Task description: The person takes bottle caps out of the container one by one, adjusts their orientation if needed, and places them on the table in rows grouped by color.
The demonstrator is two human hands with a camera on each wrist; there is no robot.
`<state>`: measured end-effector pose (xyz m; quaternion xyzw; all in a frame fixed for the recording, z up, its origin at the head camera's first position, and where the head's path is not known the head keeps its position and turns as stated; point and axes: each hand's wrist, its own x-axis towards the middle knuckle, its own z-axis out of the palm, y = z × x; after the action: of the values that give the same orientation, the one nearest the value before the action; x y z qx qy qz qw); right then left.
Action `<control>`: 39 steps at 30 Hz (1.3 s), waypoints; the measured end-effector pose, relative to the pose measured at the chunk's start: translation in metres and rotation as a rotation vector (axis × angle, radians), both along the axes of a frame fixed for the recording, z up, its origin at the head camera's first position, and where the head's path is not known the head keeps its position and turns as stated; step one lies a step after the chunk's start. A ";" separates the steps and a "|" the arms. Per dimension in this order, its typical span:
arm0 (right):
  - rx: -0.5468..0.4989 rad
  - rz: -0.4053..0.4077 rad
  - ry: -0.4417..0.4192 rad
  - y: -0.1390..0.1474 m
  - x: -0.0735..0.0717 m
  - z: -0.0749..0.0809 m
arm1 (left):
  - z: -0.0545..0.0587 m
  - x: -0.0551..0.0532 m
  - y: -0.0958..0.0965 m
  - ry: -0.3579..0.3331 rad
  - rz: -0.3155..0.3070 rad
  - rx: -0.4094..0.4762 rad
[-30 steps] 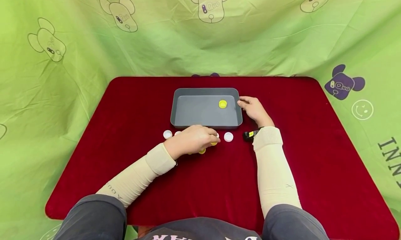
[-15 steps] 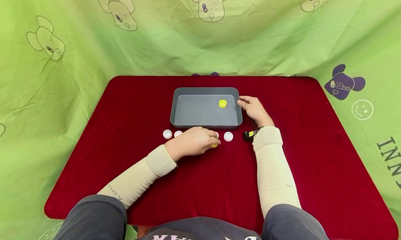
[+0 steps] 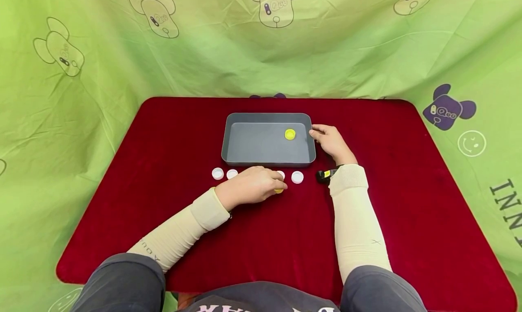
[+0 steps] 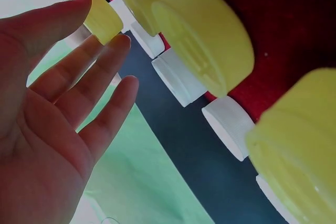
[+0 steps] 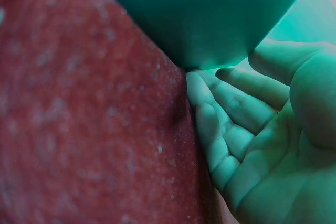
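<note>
My left hand [image 3: 253,184] pinches a yellow bottle cap [image 4: 103,18] between thumb and fingertips, in front of the grey tray [image 3: 267,163]. Close to that hand in the left wrist view are more yellow caps, one of them large in the middle [image 4: 210,35]. Behind them runs a row of white caps [image 4: 179,77], which the hand partly covers in the head view. Inside the tray, toward its right end, lies another yellow cap [image 3: 290,134]. My right hand [image 3: 332,143] holds the tray's right side, thumb at the rim and fingertips against the outer wall.
White caps stand at both ends of the row, one at the left [image 3: 218,173] and one at the right [image 3: 297,177]. A black wrist device [image 3: 324,176] sits by the right cuff. Red cloth [image 3: 183,135] covers the table; a green curtain [image 3: 212,54] hangs behind.
My left hand has shifted slightly toward the body; yellow caps that showed below it are now hidden, and more of a white cap shows at its left. The right hand stays on the tray.
</note>
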<state>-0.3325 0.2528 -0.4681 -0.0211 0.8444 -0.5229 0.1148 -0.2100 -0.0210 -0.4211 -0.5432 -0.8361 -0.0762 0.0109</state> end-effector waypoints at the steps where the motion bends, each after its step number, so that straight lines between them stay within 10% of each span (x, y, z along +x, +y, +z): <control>1: -0.001 0.002 -0.001 0.000 0.000 0.000 | 0.000 0.000 0.000 -0.002 0.000 -0.001; 39: -0.008 -0.016 0.005 0.000 -0.001 -0.002 | -0.013 0.007 0.006 -0.004 -0.033 -0.064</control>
<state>-0.3332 0.2529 -0.4701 -0.0161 0.8426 -0.5272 0.1087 -0.2029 -0.0153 -0.4337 -0.5570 -0.8289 -0.0509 -0.0096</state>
